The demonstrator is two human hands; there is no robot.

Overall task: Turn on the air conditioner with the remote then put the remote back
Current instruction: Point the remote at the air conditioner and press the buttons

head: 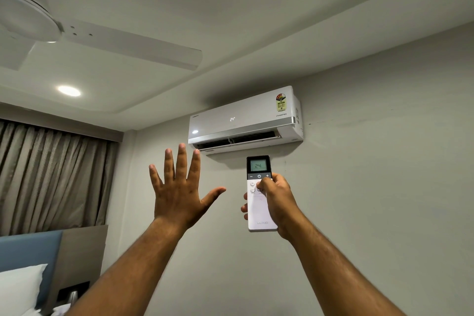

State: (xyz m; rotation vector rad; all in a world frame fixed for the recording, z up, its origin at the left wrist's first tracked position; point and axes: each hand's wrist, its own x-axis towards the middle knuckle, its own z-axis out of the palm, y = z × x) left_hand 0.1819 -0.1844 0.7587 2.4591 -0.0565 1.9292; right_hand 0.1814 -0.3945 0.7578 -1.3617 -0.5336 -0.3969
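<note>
A white air conditioner (245,120) hangs high on the wall. Its front shows a lit "24" and its lower flap stands open. Below it, my right hand (278,200) is wrapped around a white remote (259,209) with a dark top. The remote is upright, its screen reads "24", and my thumb rests on the buttons just under the power key. My left hand (179,188) is raised to the left of the remote, fingers spread, palm toward the unit, holding nothing.
A white ceiling fan (77,36) fills the upper left, with a lit ceiling lamp (68,90) below it. Grey curtains (51,177) hang at left. A blue headboard (30,249) and a white pillow (18,287) show at the lower left.
</note>
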